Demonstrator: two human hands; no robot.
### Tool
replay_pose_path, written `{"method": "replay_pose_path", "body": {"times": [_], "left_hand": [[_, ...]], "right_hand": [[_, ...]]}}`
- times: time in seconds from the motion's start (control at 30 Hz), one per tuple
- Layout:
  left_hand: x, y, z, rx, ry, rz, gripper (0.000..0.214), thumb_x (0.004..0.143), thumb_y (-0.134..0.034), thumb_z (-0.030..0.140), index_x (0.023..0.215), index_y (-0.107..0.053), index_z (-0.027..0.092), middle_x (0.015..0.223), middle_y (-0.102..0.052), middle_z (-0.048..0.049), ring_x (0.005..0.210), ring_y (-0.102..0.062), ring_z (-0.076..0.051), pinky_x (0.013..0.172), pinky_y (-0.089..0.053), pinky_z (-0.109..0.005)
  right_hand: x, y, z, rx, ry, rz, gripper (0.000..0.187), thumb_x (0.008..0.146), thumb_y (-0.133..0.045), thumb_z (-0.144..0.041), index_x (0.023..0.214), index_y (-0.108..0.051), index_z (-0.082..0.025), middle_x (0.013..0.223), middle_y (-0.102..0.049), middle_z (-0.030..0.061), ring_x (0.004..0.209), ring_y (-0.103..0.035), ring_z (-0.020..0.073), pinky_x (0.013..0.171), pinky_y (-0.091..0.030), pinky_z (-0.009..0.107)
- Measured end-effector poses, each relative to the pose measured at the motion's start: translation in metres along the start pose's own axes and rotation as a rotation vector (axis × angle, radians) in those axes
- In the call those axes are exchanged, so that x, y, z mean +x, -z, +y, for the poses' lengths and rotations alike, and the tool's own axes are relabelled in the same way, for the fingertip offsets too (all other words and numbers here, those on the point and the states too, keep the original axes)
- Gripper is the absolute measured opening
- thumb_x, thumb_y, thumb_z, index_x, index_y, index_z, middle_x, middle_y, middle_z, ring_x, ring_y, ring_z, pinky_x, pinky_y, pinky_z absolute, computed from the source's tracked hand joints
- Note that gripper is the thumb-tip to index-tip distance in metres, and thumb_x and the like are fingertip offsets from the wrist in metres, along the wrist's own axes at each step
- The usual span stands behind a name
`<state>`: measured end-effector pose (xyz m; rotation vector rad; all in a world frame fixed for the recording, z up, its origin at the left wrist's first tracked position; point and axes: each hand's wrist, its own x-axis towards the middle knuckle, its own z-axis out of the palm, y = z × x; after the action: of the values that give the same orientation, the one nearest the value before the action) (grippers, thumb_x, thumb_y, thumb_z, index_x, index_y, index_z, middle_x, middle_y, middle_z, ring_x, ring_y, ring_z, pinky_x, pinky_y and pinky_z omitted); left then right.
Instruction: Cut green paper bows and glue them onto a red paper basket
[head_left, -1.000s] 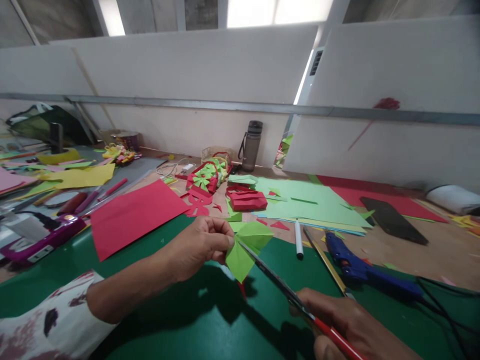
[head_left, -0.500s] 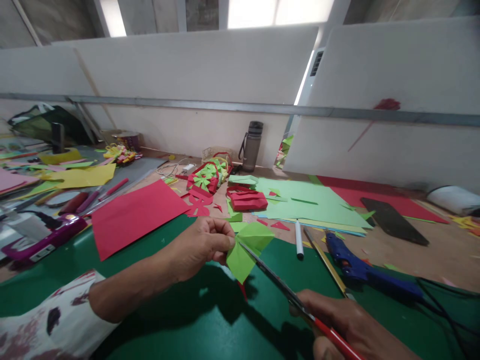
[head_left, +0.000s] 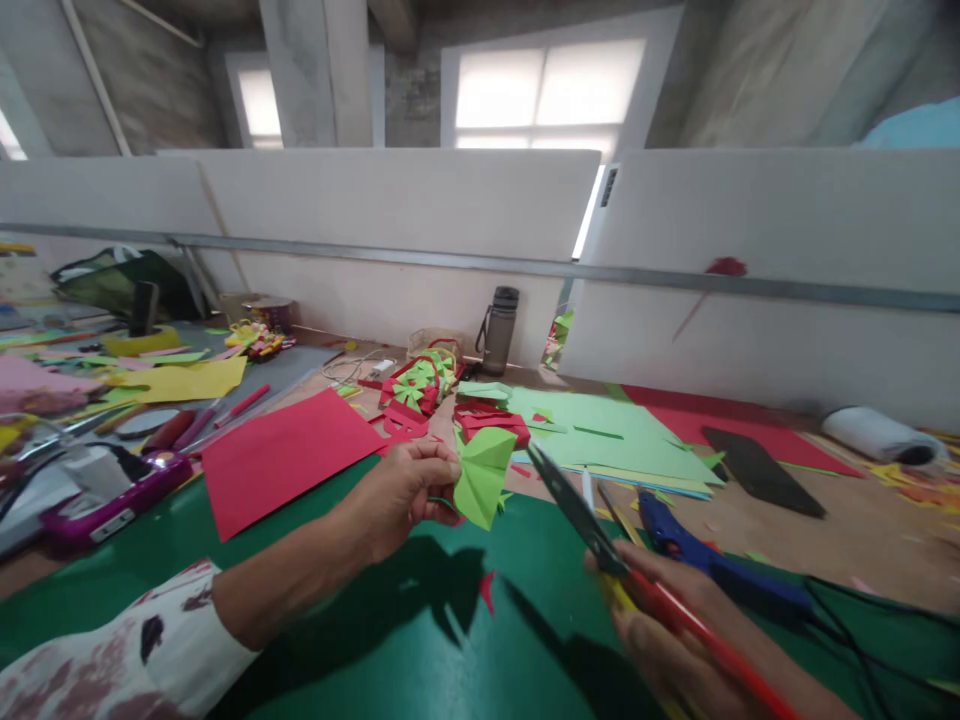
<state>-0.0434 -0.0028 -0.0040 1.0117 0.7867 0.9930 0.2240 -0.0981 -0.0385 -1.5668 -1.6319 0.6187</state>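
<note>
Left hand (head_left: 401, 490): a folded green paper (head_left: 481, 478) is being pinched between thumb and fingertips above the green mat (head_left: 450, 640).
Right hand (head_left: 675, 650): red-handled scissors (head_left: 600, 530) are being gripped in closed fingers, the blades near the paper but apart from it.
Bottle (head_left: 500, 330): its print is too small to be read.

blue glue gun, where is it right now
In the head view the blue glue gun lies right of centre, just beyond the right hand and nearer than the light green sheets.
</note>
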Motion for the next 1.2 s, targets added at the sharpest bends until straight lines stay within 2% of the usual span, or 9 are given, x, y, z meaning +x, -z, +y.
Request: {"method": "replay_pose_path", "body": {"times": [0.07,0.13,0.27,0.43,0.53,0.63,0.8,1.03,1.2], "left_hand": [[-0.006,-0.007,-0.007,-0.023,0.041,-0.027,0.023,0.061,-0.073,0.025,0.067,-0.054,0.015,0.059,-0.056,0.0021,0.052,-0.053,-0.01,0.049,-0.045,-0.022],[-0.012,-0.017,-0.016,-0.04,0.093,-0.064,0.025,0.062,-0.074,0.027,0.068,-0.053,0.015,0.058,-0.055,0.0025,0.051,-0.051,-0.009,0.048,-0.042,-0.02],[-0.023,-0.035,-0.03,-0.036,0.136,-0.111,0.029,0.062,-0.077,0.031,0.069,-0.053,0.016,0.058,-0.056,0.0016,0.051,-0.053,-0.011,0.047,-0.042,-0.022],[-0.028,-0.045,-0.043,-0.012,0.152,-0.159,0.029,0.066,-0.078,0.033,0.068,-0.055,0.015,0.057,-0.056,0.002,0.05,-0.051,-0.009,0.049,-0.042,-0.02],[-0.026,-0.044,-0.049,-0.017,0.171,-0.203,0.031,0.066,-0.079,0.034,0.07,-0.056,0.015,0.056,-0.056,0.0022,0.048,-0.051,-0.008,0.048,-0.042,-0.019],[-0.022,-0.042,-0.052,-0.05,0.174,-0.225,0.031,0.065,-0.081,0.032,0.072,-0.057,0.014,0.057,-0.057,0.0023,0.048,-0.052,-0.008,0.048,-0.043,-0.019],[-0.016,-0.039,-0.051,-0.043,0.184,-0.199,0.032,0.062,-0.082,0.031,0.068,-0.057,0.013,0.06,-0.06,-0.0005,0.051,-0.056,-0.01,0.052,-0.045,-0.021],[0.002,-0.026,-0.05,-0.119,0.174,-0.137,0.035,0.06,-0.083,0.031,0.075,-0.058,0.013,0.067,-0.062,-0.0033,0.057,-0.057,-0.013,0.052,-0.045,-0.025],[0.013,-0.011,-0.053,-0.154,0.182,-0.091,0.035,0.06,-0.085,0.033,0.073,-0.059,0.013,0.061,-0.06,-0.0015,0.053,-0.055,-0.011,0.051,-0.045,-0.023]], "right_hand": [[0.007,-0.006,-0.021,0.152,-0.069,-0.111,0.055,0.077,-0.062,-0.057,0.119,-0.057,-0.021,0.09,-0.07,0.0074,0.074,-0.067,0.0234,0.06,-0.055,0.031],[0.016,-0.012,-0.041,0.348,-0.058,-0.199,0.047,0.078,-0.063,-0.054,0.109,-0.056,-0.02,0.07,-0.063,0.0011,0.059,-0.062,0.0182,0.052,-0.051,0.028],[0.024,-0.025,-0.062,0.657,-0.034,-0.145,0.046,0.07,-0.076,-0.035,0.106,-0.052,-0.02,0.074,-0.059,-0.0017,0.062,-0.058,0.0144,0.059,-0.049,0.027],[0.013,-0.033,-0.068,0.861,-0.074,-0.2,0.02,0.069,-0.07,-0.026,0.081,-0.055,-0.019,0.067,-0.058,-0.0026,0.056,-0.056,0.0137,0.057,-0.047,0.028],[0.011,-0.031,-0.067,0.854,-0.065,-0.21,0.014,0.068,-0.066,-0.019,0.075,-0.054,-0.02,0.063,-0.055,-0.0051,0.053,-0.052,0.0106,0.054,-0.044,0.025],[0.016,-0.028,-0.061,0.819,-0.06,-0.261,0.019,0.066,-0.066,-0.015,0.079,-0.053,-0.02,0.064,-0.055,-0.006,0.051,-0.051,0.0101,0.05,-0.041,0.024],[0.028,-0.027,-0.058,0.764,-0.045,-0.323,0.025,0.066,-0.071,-0.021,0.081,-0.051,-0.021,0.064,-0.054,-0.0064,0.051,-0.05,0.0097,0.05,-0.043,0.024],[0.029,-0.006,-0.052,0.427,0.011,-0.119,0.026,0.082,-0.063,-0.041,0.094,-0.057,-0.019,0.067,-0.057,-0.0016,0.062,-0.055,0.0141,0.058,-0.046,0.026],[0.032,0.012,-0.031,0.201,0.099,-0.16,0.027,0.084,-0.059,-0.045,0.096,-0.06,-0.02,0.073,-0.059,0.0003,0.062,-0.055,0.015,0.056,-0.046,0.025]]}}
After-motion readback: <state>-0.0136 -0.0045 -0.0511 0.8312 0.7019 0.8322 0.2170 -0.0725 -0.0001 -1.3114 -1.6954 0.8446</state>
